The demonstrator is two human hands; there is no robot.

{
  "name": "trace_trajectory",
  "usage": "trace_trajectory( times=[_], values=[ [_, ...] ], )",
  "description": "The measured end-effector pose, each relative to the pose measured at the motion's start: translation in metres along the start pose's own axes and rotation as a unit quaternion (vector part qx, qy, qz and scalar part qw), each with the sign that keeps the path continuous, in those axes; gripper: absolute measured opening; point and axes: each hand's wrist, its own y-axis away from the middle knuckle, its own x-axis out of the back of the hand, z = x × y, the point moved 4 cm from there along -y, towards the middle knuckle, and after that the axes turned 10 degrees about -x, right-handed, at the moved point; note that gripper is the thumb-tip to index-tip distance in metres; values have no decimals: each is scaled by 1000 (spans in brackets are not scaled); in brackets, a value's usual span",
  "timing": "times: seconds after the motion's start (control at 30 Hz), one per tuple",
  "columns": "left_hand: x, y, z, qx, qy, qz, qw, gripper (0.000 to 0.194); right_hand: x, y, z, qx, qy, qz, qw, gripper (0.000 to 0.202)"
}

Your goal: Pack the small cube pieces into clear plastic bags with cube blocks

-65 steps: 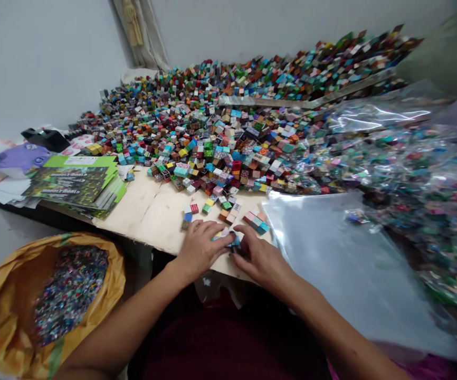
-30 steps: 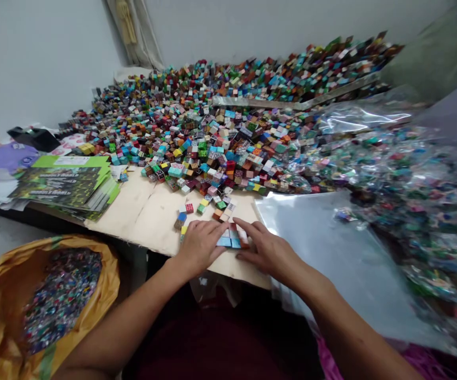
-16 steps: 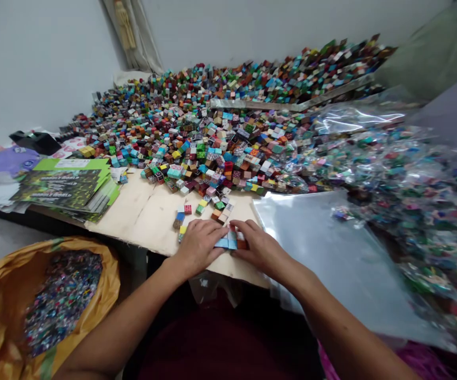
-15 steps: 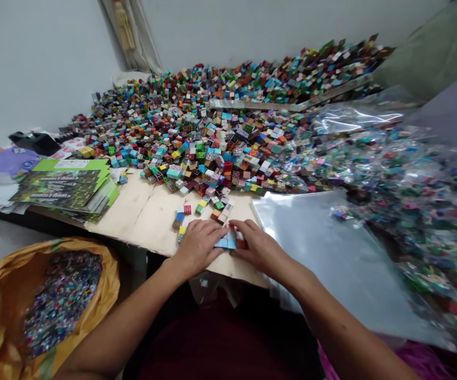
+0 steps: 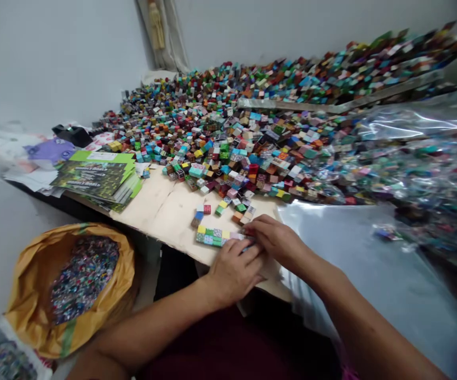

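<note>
On the board lies a double row of small printed cubes, yellow, green, grey and pale blue on its uncovered left end. My left hand curls over the near side of the row's right part, fingers bent against the cubes. Just beyond, my right hand pinches at the row's right end from the far side, its fingertips close to the left fingers. What lies right under the fingers is mostly hidden. Several loose cubes sit past the right fingertips, and a blue and brown pair stands left of them.
A large heap of cubes covers the table's back. Clear plastic sheets lie to the right, beside filled plastic bags. Green printed cards and a black tape dispenser are left. Below stands an orange sack.
The view has swung left, shifting the scene rightward. My left hand has slid right along the row, uncovering its left end, and now meets my right hand.
</note>
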Motion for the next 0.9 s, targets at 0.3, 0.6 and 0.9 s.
trace_trajectory(
  times=[0.3,0.6,0.9],
  values=[
    [-5,5,-10,3,43,-4,999,44,15,-34,-69,138,4,70,988,19],
    [-11,7,-12,25,62,-26,997,41,-33,-87,-130,212,232,-81,946,34],
    [-2,6,-11,9,68,-7,998,43,-7,-95,-102,168,62,-42,983,20]
  ],
)
